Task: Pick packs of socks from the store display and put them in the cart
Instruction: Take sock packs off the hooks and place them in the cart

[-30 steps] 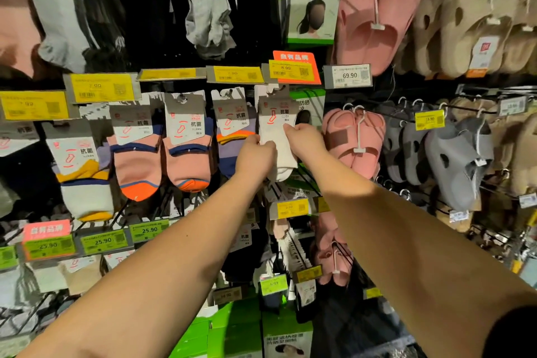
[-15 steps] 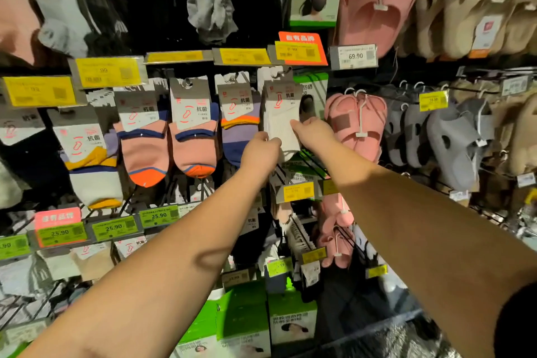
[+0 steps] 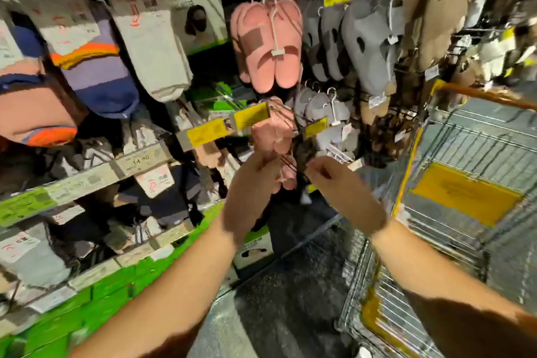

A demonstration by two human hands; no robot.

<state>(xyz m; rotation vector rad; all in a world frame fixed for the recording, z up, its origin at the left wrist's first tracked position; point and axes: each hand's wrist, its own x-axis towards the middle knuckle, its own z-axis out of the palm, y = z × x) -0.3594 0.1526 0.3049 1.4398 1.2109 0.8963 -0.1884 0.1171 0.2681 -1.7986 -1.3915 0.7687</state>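
The white socks [image 3: 151, 38] hang on the display at upper left, well above both hands, beside the purple socks [image 3: 96, 73]. The left hand [image 3: 252, 183] and right hand [image 3: 340, 186] are close together lower down, fingers curled; blur hides whether they grip anything. Pink slippers [image 3: 270, 43] hang above them. The wire cart [image 3: 465, 183] stands to the right.

Pink slippers [image 3: 268, 46] — grey slippers [image 3: 366, 46]; white socks [image 3: 154, 46]; yellow-panelled cart [image 3: 465, 195].
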